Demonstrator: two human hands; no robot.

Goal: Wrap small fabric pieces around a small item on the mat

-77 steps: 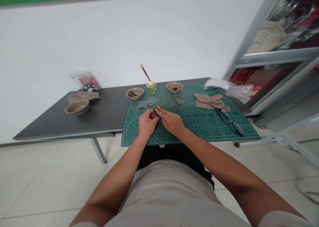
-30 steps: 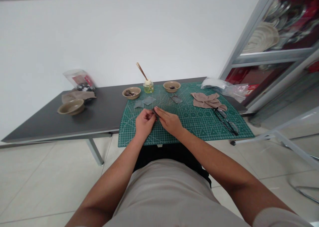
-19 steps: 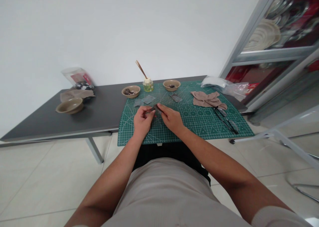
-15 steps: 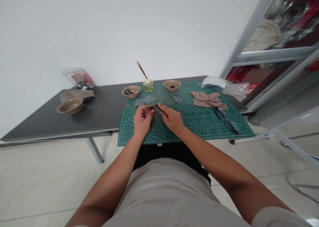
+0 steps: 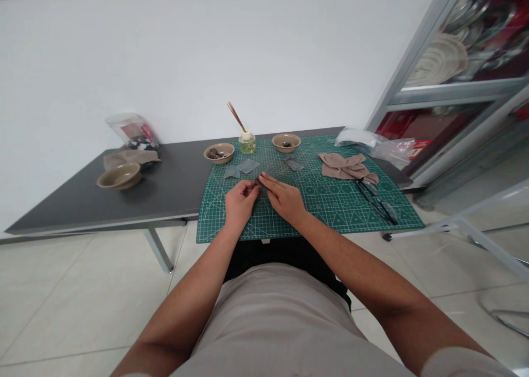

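Note:
Over the green cutting mat [image 5: 330, 203], my left hand [image 5: 239, 200] pinches a small dark piece, mostly hidden by the fingertips. My right hand [image 5: 286, 200] is pressed up against it, fingers together, with a dark grey strip [image 5: 259, 182] like sandpaper under them. The fingertips of both hands meet. Just beyond lie two grey squares like sandpaper [image 5: 248, 166] and a darker, worn one [image 5: 293, 163]. Behind them are a tan bowl [image 5: 220, 161] of dark lumps and another tan bowl [image 5: 286, 148] with fewer dark pieces.
A reed diffuser bottle [image 5: 247, 145] stands between the bowls. Right of my hands lie a brown cloth [image 5: 343, 166], eyeglasses [image 5: 376, 202] and a clear plastic bag [image 5: 392, 149]. At left are a third tan bowl [image 5: 119, 183], another cloth [image 5: 128, 158] and a clear container [image 5: 132, 129].
My hands were slightly apart half a second ago, showing the dark piece and the strip. Now the fingertips are together again. The view has shifted slightly; the things on the mat lie unchanged.

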